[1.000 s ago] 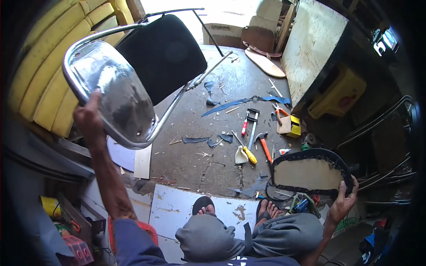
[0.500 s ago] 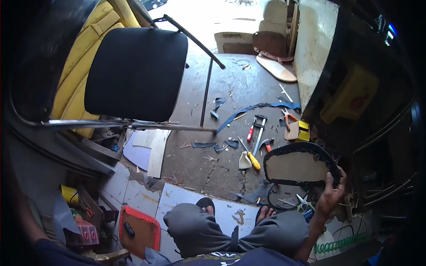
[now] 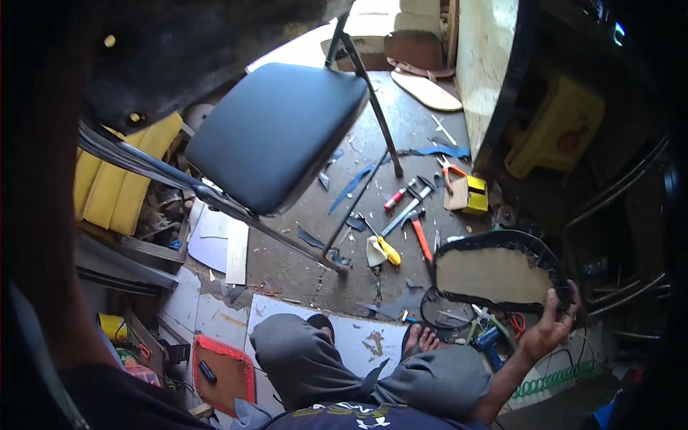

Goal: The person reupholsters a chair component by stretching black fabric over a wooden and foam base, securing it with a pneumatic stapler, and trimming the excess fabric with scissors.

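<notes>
My right hand grips the lower right edge of a padded chair panel, thumb on its face. Black covering is folded around the panel's rim, and its tan board back faces me. On the left, my left forearm reaches upward into shadow; the left hand itself is out of sight. A metal-framed chair with a black padded seat stands tilted near that arm. Above the seat looms a large dark panel with small round holes.
On the floor lie an orange-handled hammer, a clamp, a yellow-handled screwdriver, orange-handled pliers and dark fabric scraps. A red-edged board lies at lower left. Beside my right knee is a blue tool.
The chair has swung to the right and tilted, and the dark panel now covers the upper left. My right hand and the padded panel have shifted slightly right and down.
</notes>
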Demonstrator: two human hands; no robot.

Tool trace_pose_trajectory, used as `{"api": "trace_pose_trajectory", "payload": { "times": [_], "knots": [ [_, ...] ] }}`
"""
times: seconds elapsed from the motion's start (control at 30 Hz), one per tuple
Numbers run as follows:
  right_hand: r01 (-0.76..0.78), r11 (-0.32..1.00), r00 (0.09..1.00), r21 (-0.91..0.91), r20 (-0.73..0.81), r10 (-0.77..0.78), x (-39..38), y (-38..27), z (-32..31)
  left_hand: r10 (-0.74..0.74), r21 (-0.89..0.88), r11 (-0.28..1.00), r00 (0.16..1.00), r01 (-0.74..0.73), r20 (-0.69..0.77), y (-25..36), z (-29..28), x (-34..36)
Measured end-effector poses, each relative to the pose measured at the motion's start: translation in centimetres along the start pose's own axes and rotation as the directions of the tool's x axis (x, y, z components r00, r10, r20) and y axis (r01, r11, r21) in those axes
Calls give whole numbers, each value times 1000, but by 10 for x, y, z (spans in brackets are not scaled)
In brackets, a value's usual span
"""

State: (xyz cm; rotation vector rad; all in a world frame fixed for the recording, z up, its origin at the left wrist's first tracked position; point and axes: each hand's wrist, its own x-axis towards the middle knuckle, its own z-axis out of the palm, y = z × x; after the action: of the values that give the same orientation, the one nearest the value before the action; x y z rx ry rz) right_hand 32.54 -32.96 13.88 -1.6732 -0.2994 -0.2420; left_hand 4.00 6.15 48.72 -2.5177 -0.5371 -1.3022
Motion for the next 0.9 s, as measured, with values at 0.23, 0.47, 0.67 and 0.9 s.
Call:
{"api": "trace_pose_trajectory", "payload": {
  "times": [0.23,0.47,0.67,0.9],
  "knots": [
    [226,955,974,189,-20,-227,54,-75,37,236,151,963,969,-224,-72,56,10,24],
    [709,704,703,-26,-44,-710,160,-126,58,213,12,977,959,-215,-186,62,-29,-7],
    [891,450,450,54,19,-893,232,-218,169,-7,-619,784,998,48,69,41,-62,-95],
    [551,558,673,620,65,-737,169,-331,225,-287,165,928,922,335,-258,-44,-131,-103]
  ]
}}
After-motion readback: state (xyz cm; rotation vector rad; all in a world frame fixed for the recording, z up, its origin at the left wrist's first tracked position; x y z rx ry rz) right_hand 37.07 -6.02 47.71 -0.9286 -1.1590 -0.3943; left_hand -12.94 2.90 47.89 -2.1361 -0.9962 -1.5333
